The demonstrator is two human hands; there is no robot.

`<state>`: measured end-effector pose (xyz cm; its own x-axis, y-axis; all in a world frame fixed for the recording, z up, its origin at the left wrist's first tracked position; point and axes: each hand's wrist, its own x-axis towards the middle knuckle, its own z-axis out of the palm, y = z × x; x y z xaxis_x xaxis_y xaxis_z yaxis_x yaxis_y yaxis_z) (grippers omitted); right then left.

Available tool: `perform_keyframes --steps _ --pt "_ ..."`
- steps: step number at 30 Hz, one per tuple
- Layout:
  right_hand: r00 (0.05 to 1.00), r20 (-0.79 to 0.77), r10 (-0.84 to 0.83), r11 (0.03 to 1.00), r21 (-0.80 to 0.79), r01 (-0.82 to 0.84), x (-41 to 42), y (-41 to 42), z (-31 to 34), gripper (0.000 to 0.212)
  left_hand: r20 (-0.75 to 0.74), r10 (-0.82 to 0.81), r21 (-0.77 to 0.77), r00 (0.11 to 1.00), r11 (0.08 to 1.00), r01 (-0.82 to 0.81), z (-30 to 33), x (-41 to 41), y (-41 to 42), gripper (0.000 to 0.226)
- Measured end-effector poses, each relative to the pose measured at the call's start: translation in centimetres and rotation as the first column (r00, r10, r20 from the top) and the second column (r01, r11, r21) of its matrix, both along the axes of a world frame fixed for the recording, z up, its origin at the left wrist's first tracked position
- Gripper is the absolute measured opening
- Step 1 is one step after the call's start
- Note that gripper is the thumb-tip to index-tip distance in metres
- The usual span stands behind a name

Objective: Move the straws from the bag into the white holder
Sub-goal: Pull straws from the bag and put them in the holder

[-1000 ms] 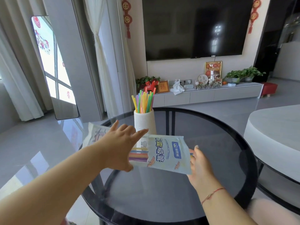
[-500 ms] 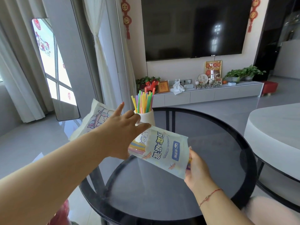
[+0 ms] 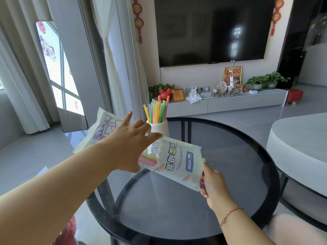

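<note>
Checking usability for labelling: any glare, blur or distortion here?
Head view: wide-angle bending bows the curtains and walls at the edges; window glare reflects off the glossy grey floor; the printed white straw bag reads sharp; the round dark glass table mirrors faintly.

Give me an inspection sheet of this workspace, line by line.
Surface: round dark glass table, bare near the person.
Job's things: bag held above the table, coloured straws showing inside; white holder upright, already full of straws.
Clutter: nothing seen.
Grippers: left hand on the bag's upper end; right hand grips its lower end.
Cables: nothing seen.
Surroundings: television, low cabinet, curtains.
</note>
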<state>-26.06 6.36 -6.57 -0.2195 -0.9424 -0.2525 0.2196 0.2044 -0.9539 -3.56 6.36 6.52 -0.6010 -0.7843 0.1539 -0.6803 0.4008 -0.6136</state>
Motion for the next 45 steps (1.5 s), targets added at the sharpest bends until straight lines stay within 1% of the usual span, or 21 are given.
perform_keyframes --steps 4,7,10,13,15,18,20,22,24,26,27,29,30,32,34,37,39,42,45 --pt "1.000 -0.025 0.001 0.999 -0.035 -0.002 -1.1 -0.5 0.0 0.039 -0.038 -0.015 0.009 0.999 1.000 0.015 0.0 0.2 -0.1 0.100" --pt "0.998 -0.042 -0.037 0.999 -0.039 0.035 -2.4 -1.1 0.2 0.032 -0.077 -0.018 0.022 0.997 1.000 0.020 -0.2 0.5 -0.1 0.100" --pt "0.995 -0.096 -0.041 0.998 -0.058 0.035 -3.2 -1.7 0.4 0.031 -0.116 -0.026 0.026 0.993 0.999 0.029 -0.4 0.5 -0.1 0.100" --pt "0.986 -0.167 -0.001 0.999 -0.046 -0.006 -3.2 -1.6 1.0 0.031 -0.162 0.042 0.092 0.986 0.995 -0.027 -0.7 0.3 0.1 0.099" --pt "0.986 -0.162 0.034 0.999 -0.019 -0.038 -3.3 -1.6 1.2 0.031 -0.196 0.089 0.146 0.976 0.987 -0.061 -1.1 0.4 0.2 0.098" --pt "0.991 -0.112 0.068 0.997 -0.010 -0.070 -4.0 -1.9 1.6 0.036 -0.276 0.145 0.208 0.950 0.974 -0.088 -2.3 1.1 0.2 0.098" --pt "0.993 -0.099 0.070 0.997 -0.010 -0.072 -4.3 -2.2 1.9 0.042 -0.318 0.186 0.249 0.930 0.963 -0.107 -3.1 1.4 0.1 0.097" --pt "0.997 -0.049 0.052 0.999 0.002 -0.052 -4.4 -2.4 2.1 0.047 -0.361 0.215 0.279 0.907 0.953 -0.114 -3.7 1.7 0.0 0.097" --pt "0.996 0.084 -0.009 1.000 0.025 0.007 -4.3 -2.1 2.2 0.053 -0.404 0.242 0.303 0.882 0.945 -0.120 -4.2 1.9 -0.2 0.096" --pt "0.964 0.263 -0.052 0.998 0.044 0.042 -3.6 -1.5 2.0 0.055 -0.440 0.267 0.324 0.857 0.938 -0.126 -4.6 2.3 -0.6 0.096" --pt "0.941 0.338 -0.029 0.999 0.037 0.017 -3.2 -1.1 1.8 0.053 -0.456 0.277 0.331 0.846 0.935 -0.127 -4.7 2.4 -0.7 0.096" --pt "0.885 0.460 0.072 0.997 -0.007 -0.077 -2.1 -0.4 1.5 0.044 -0.480 0.287 0.345 0.829 0.931 -0.123 -4.9 2.4 -0.9 0.096" --pt "0.855 0.506 0.113 0.993 -0.027 -0.115 -1.7 -0.2 1.4 0.037 -0.487 0.289 0.351 0.825 0.929 -0.118 -5.1 2.3 -1.0 0.096" --pt "0.808 0.571 0.145 0.989 -0.056 -0.138 -1.1 -0.3 1.7 0.022 -0.489 0.287 0.364 0.824 0.925 -0.107 -5.4 2.0 -0.9 0.097" --pt "0.788 0.604 0.120 0.993 -0.057 -0.107 -0.9 -1.0 2.0 0.017 -0.486 0.290 0.377 0.825 0.921 -0.101 -5.7 1.7 -0.7 0.097" --pt "0.793 0.606 0.066 0.998 -0.048 -0.046 -1.1 -2.1 1.9 0.025 -0.486 0.299 0.392 0.821 0.914 -0.101 -6.4 1.8 -0.5 0.096" --pt "0.816 0.577 0.022 0.999 -0.044 0.005 -1.5 -2.7 2.1 0.025 -0.493 0.310 0.404 0.813 0.909 -0.101 -7.1 2.1 -0.4 0.095" --pt "0.859 0.507 -0.075 0.986 -0.090 0.140 -2.5 -3.6 3.1 0.026 -0.491 0.333 0.426 0.805 0.898 -0.111 -8.4 2.2 -0.4 0.096" --pt "0.848 0.500 -0.174 0.953 -0.130 0.273 -3.7 -4.8 4.6 0.029 -0.480 0.371 0.476 0.795 0.871 -0.119 -9.7 2.2 -0.2 0.096"
